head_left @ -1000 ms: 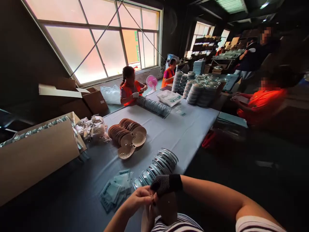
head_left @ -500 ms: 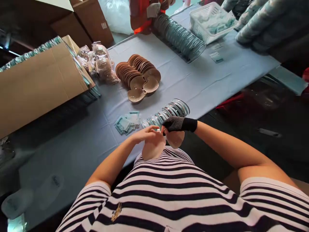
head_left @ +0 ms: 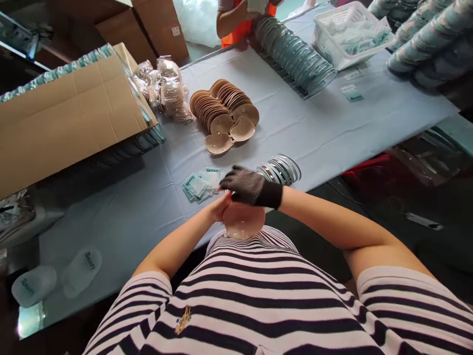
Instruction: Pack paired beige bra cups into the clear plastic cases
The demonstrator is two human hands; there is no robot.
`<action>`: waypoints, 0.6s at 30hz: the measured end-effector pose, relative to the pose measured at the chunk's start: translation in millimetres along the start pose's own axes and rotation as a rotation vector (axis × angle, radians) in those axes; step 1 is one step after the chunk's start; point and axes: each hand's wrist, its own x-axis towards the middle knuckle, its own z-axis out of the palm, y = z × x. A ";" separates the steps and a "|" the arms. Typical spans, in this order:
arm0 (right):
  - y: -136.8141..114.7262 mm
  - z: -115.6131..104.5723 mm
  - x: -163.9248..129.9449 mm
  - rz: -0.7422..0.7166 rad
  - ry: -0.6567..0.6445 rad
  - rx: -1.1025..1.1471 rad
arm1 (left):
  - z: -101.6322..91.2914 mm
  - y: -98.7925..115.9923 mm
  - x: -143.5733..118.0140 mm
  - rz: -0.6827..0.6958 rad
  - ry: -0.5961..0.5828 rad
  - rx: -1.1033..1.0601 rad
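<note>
Close to my striped shirt I hold a beige cup-shaped pad (head_left: 242,221) with both hands. My left hand (head_left: 219,206) grips its left edge from below. My right hand (head_left: 248,186), in a black mesh glove, lies over the top of it. Just beyond my hands on the light blue table cover (head_left: 325,133) lie small printed packets (head_left: 201,183) and a row of clear round lids (head_left: 280,169). Further out sits a fanned stack of more beige pads (head_left: 223,114).
A long cardboard box (head_left: 70,116) edged with shiny strips lies at left, with bagged pads (head_left: 168,91) beside it. A person in an orange vest (head_left: 244,17) works at the far end by a long lid row (head_left: 297,56) and a white basket (head_left: 347,37). Two packets (head_left: 55,276) lie near left.
My view has tipped down from the room to the table and my lap. My gloved right hand has moved over the top of the pad, which now sits folded between both hands.
</note>
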 end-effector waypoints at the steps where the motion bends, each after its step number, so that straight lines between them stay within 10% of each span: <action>1: 15.9 -2.2 -14.0 0.118 0.093 -0.008 | -8.3 0.6 -3.8 -0.052 -0.143 -0.039; 5: 53.8 15.0 -52.9 0.502 0.066 0.100 | -29.5 -4.1 -17.8 -0.143 -0.426 -0.127; 9: 48.9 55.1 -40.3 0.507 -0.037 0.204 | -30.1 -8.6 -23.8 -0.095 -0.501 -0.134; 18: 59.2 75.6 68.5 0.480 -0.030 0.344 | -83.5 -43.3 -17.7 0.054 -0.133 -0.221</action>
